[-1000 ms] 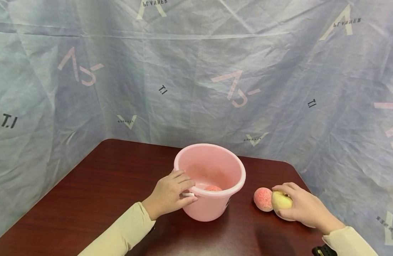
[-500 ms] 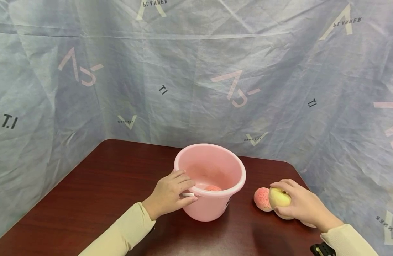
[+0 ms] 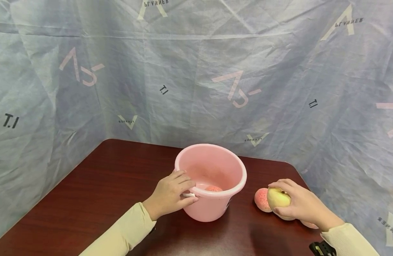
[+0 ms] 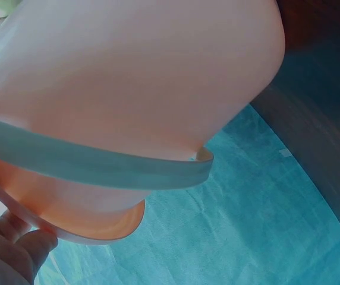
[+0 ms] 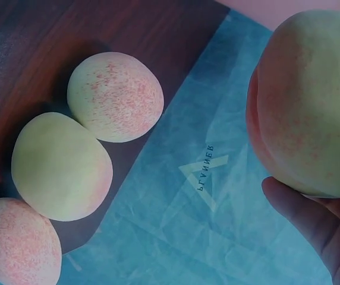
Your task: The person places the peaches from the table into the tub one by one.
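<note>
In the head view a pink plastic bucket (image 3: pixel 205 209) stands on the table, its mouth tipped toward the camera. My left hand (image 3: pixel 171 195) grips its near-left rim, fingers over the edge and thumb outside. One pinkish peach (image 3: pixel 213 188) lies inside the bucket. To the right, my right hand (image 3: pixel 303 204) holds a yellow peach (image 3: pixel 277 199) between thumb and fingers, raised above the table peaches. The right wrist view shows those as a speckled pink peach (image 5: pixel 115 98), a pale yellow one (image 5: pixel 63 166) and another pink one (image 5: pixel 21 243), set in a row.
A dark red-brown table (image 3: pixel 119 177) with rounded far corners carries everything. Grey-blue printed cloth (image 3: pixel 190 89) hangs behind it and along both sides. The bucket's pale handle (image 4: pixel 98 163) hangs along its outer side in the left wrist view.
My right hand has lifted the yellow peach slightly and shifted it a little left, showing more of the peaches beneath. The left hand and bucket stay in place.
</note>
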The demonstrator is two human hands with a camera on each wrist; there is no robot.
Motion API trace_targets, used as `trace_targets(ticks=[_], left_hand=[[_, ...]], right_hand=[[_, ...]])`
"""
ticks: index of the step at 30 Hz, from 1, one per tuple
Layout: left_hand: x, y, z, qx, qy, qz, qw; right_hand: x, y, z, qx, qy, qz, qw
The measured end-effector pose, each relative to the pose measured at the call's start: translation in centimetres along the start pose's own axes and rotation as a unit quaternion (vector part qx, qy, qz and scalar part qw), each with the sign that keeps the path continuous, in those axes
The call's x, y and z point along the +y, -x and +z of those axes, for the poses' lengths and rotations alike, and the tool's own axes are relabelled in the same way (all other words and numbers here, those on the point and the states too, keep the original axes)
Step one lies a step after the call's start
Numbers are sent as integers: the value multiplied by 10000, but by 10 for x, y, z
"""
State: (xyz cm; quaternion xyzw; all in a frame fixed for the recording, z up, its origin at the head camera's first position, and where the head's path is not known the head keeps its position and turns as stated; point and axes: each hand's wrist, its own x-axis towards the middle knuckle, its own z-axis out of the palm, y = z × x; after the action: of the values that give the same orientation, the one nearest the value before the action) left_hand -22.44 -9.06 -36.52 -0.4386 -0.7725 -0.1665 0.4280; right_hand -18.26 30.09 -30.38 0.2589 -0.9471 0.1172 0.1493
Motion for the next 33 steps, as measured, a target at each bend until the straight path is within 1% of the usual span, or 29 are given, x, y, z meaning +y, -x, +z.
trace_targets(ticks=[9, 14, 22, 29, 33], left_hand=[[1, 0, -2, -136, 15, -89, 9999], [0, -1, -2, -110, 45, -52, 9999], [-1, 0, 0, -45, 75, 1, 10000], [-1, -1, 0, -45, 159, -40, 9999], [0, -2, 0, -60, 139, -36, 9999]], right_hand=[[1, -3, -6, -122, -20, -31, 9999], [3, -6, -9, -188, -36, -52, 9998], [0, -8, -11, 23, 14, -271, 9996], [-2, -12, -9, 345, 107, -487, 9982], [-3, -15, -9, 304, 101, -475, 9984]])
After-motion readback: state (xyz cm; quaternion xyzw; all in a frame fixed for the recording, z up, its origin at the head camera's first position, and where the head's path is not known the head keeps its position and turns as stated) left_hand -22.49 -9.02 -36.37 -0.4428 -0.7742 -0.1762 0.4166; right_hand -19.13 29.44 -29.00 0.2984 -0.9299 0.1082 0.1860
